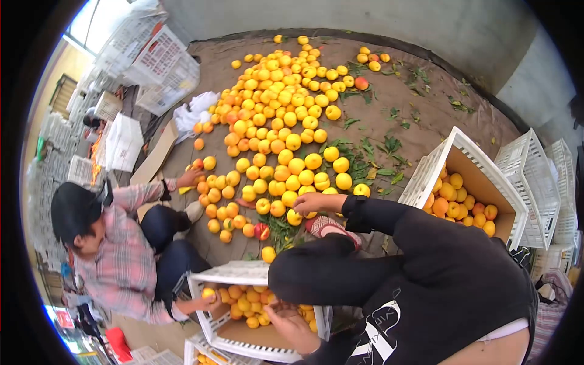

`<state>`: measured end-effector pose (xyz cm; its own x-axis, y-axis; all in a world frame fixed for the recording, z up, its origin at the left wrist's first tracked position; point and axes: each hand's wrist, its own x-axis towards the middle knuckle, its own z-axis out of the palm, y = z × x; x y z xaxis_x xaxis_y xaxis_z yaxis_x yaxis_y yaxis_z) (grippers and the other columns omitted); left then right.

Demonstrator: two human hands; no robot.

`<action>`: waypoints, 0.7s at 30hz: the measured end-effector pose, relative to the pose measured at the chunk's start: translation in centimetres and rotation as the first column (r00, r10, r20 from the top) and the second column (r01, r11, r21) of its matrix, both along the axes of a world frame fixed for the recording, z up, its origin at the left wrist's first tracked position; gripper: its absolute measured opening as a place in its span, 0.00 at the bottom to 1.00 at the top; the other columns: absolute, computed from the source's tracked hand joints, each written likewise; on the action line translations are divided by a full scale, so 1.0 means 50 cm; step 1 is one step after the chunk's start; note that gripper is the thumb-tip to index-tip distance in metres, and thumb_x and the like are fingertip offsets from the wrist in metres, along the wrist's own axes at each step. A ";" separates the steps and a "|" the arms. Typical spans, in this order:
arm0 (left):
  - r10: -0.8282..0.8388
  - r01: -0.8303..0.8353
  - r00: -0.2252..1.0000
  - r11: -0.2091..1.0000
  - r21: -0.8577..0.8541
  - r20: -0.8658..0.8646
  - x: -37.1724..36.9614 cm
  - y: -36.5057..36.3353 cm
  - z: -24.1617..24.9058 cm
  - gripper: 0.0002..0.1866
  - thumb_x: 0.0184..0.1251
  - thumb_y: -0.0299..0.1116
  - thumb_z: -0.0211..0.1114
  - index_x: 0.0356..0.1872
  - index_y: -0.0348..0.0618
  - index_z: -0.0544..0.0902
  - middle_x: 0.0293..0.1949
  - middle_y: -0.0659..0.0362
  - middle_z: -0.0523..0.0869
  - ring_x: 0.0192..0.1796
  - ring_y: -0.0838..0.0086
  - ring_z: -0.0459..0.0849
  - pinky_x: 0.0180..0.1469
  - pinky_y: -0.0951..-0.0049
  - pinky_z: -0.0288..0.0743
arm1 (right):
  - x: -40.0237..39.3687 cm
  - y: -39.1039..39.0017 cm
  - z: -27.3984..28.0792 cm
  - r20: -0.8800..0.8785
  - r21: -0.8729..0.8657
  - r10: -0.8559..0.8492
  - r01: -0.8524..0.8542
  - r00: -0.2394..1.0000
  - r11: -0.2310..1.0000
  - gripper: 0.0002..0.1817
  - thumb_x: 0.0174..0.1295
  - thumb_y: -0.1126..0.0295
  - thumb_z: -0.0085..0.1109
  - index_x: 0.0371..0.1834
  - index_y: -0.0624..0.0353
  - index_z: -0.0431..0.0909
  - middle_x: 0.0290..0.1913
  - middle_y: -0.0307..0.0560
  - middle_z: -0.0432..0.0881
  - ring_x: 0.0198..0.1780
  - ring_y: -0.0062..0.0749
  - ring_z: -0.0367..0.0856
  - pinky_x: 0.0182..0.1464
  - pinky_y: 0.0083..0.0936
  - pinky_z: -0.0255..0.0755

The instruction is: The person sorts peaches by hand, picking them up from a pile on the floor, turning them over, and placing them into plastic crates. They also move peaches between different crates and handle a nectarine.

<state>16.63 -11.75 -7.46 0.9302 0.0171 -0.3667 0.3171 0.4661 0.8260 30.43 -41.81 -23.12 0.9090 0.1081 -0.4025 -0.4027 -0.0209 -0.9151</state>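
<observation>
At the left, a helper (121, 255) sits by piled white crates (161, 58) and reaches into the near crate (231, 272). The left hand (291, 327) is over it too, fingers apart with no fruit seen in them, so hands could bump. A bent knee (298, 277) hides part of that crate. Loose yellow fruit (277, 88) covers the floor (213, 61); the right hand (322, 203) is at its edge, but I cannot tell if it grips any. A sliding foot (328, 229) could squash some. Rightward, leaves (390, 145) lie about, then another crate (429, 173) with fruit inside.
</observation>
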 end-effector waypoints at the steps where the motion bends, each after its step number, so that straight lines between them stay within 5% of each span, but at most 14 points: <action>1: 0.004 -0.004 1.000 0.999 0.046 0.003 0.017 -0.015 -0.037 0.18 0.76 0.45 0.49 0.51 0.41 0.75 0.54 0.52 0.79 0.56 0.64 0.78 0.60 0.64 0.71 | 0.009 -0.041 -0.069 0.000 0.008 -0.081 0.081 0.997 0.997 0.21 0.62 0.57 0.57 0.49 0.64 0.79 0.38 0.44 0.84 0.34 0.27 0.82 0.36 0.24 0.75; 4: 0.055 -0.052 0.994 0.998 0.036 -0.091 0.057 -0.108 0.003 0.17 0.78 0.42 0.44 0.51 0.39 0.72 0.53 0.52 0.77 0.52 0.67 0.78 0.57 0.68 0.72 | 0.008 -0.167 -0.112 -0.056 -0.023 -0.303 0.302 0.951 0.953 0.20 0.61 0.61 0.58 0.50 0.65 0.78 0.37 0.45 0.83 0.34 0.30 0.82 0.35 0.27 0.76; 6: -0.010 0.029 0.997 0.961 0.274 -0.070 0.083 -0.147 0.014 0.15 0.77 0.41 0.44 0.48 0.41 0.73 0.51 0.55 0.77 0.51 0.69 0.78 0.56 0.70 0.74 | 0.027 -0.246 -0.155 -0.073 -0.179 -0.376 0.359 0.924 0.916 0.21 0.60 0.61 0.58 0.51 0.65 0.77 0.42 0.50 0.83 0.34 0.31 0.82 0.36 0.27 0.76; 7: -0.012 0.051 0.988 0.967 0.251 -0.155 0.105 -0.136 -0.017 0.15 0.77 0.41 0.44 0.47 0.42 0.74 0.50 0.56 0.78 0.51 0.70 0.78 0.55 0.69 0.74 | 0.045 -0.273 -0.149 0.021 -0.371 -0.377 0.358 0.926 0.857 0.22 0.60 0.61 0.58 0.52 0.64 0.76 0.45 0.52 0.82 0.37 0.34 0.82 0.37 0.30 0.76; 8: -0.014 0.070 0.970 0.972 0.226 -0.241 0.123 -0.127 -0.046 0.14 0.77 0.41 0.44 0.47 0.43 0.74 0.50 0.57 0.78 0.52 0.70 0.78 0.55 0.69 0.75 | 0.053 -0.310 -0.144 -0.090 -0.461 -0.377 0.297 0.922 0.836 0.24 0.59 0.61 0.58 0.57 0.62 0.72 0.45 0.54 0.82 0.39 0.41 0.82 0.40 0.34 0.76; 9: -0.035 0.044 0.971 0.998 0.034 -0.236 0.144 -0.152 -0.043 0.13 0.77 0.42 0.46 0.45 0.46 0.74 0.48 0.60 0.78 0.49 0.72 0.78 0.52 0.70 0.75 | 0.072 -0.330 -0.134 -0.072 -0.579 -0.362 0.257 0.929 0.774 0.28 0.59 0.62 0.58 0.62 0.59 0.67 0.49 0.55 0.79 0.47 0.47 0.79 0.48 0.39 0.73; 12: -0.014 -0.034 0.931 0.992 -0.125 -0.364 0.204 -0.182 -0.076 0.11 0.76 0.42 0.48 0.44 0.48 0.75 0.48 0.62 0.78 0.44 0.74 0.77 0.48 0.70 0.74 | 0.147 -0.370 -0.190 0.174 -0.812 -0.343 0.331 0.923 0.480 0.31 0.58 0.63 0.62 0.65 0.53 0.65 0.60 0.54 0.73 0.58 0.49 0.73 0.55 0.42 0.70; 15: -0.079 0.013 0.928 0.984 -0.180 -0.364 0.288 -0.235 -0.107 0.11 0.75 0.42 0.50 0.44 0.49 0.76 0.48 0.62 0.80 0.40 0.75 0.74 0.45 0.71 0.71 | 0.219 -0.383 -0.208 0.300 -0.900 -0.219 0.351 0.929 0.258 0.32 0.58 0.63 0.61 0.66 0.52 0.64 0.61 0.55 0.69 0.64 0.48 0.66 0.59 0.48 0.64; 18: -0.158 0.086 0.935 0.969 -0.231 -0.317 0.362 -0.278 -0.144 0.11 0.74 0.41 0.52 0.44 0.48 0.77 0.48 0.61 0.81 0.40 0.75 0.75 0.45 0.71 0.71 | 0.274 -0.374 -0.237 0.132 -0.956 -0.113 0.157 0.985 0.246 0.33 0.57 0.67 0.60 0.68 0.49 0.62 0.59 0.55 0.69 0.63 0.49 0.65 0.58 0.54 0.63; 19: -0.187 0.108 0.932 0.961 -0.254 -0.310 0.385 -0.288 -0.155 0.11 0.74 0.41 0.52 0.45 0.48 0.77 0.48 0.61 0.81 0.40 0.75 0.76 0.45 0.71 0.71 | 0.284 -0.367 -0.269 0.223 -0.972 -0.090 0.229 0.971 0.053 0.34 0.58 0.70 0.57 0.70 0.49 0.60 0.56 0.52 0.71 0.60 0.49 0.67 0.56 0.54 0.65; 21: -0.200 0.117 0.925 0.959 -0.259 -0.323 0.419 -0.321 -0.167 0.11 0.74 0.42 0.52 0.45 0.47 0.76 0.48 0.59 0.80 0.40 0.74 0.75 0.45 0.71 0.70 | 0.283 -0.375 -0.290 0.162 -0.983 -0.094 0.169 0.982 0.071 0.34 0.58 0.71 0.59 0.70 0.47 0.60 0.55 0.52 0.72 0.60 0.50 0.68 0.55 0.50 0.67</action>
<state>37.58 -27.82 -15.79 0.7299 -0.2441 -0.6385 0.6464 0.5504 0.5285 44.55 -60.54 -37.61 0.8785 -0.4778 0.0063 -0.4734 -0.8721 -0.1233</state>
